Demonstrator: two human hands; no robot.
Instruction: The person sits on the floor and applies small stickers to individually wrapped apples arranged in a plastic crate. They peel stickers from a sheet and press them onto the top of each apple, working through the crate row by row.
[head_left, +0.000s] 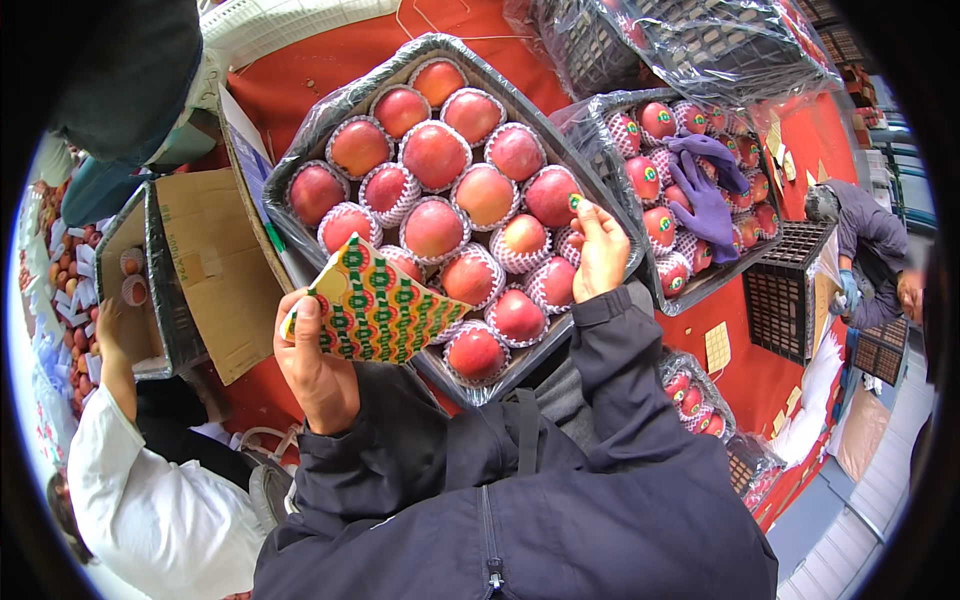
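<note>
A sheet of round fruit stickers (382, 304), green, red and yellow, is pinched between the thumb and fingers of my left hand (319, 371). My right hand (602, 251) holds one small sticker (575, 202) at its fingertips, against or just over a red apple (551, 196). That apple sits at the right side of a plastic-lined crate (525, 367) in front of me. Red apples (435, 155) in white foam nets fill the crate. No stickers show on the other apples there, though the sheet hides some of them.
Purple gloves (701, 191) lie on stickered apples in a second crate (675, 304) at right. A flattened carton flap (214, 262) stands left, beside a person in a white top (161, 495). Another person (874, 247) works at far right near black crates (784, 292). Red cloth (690, 337) covers the floor.
</note>
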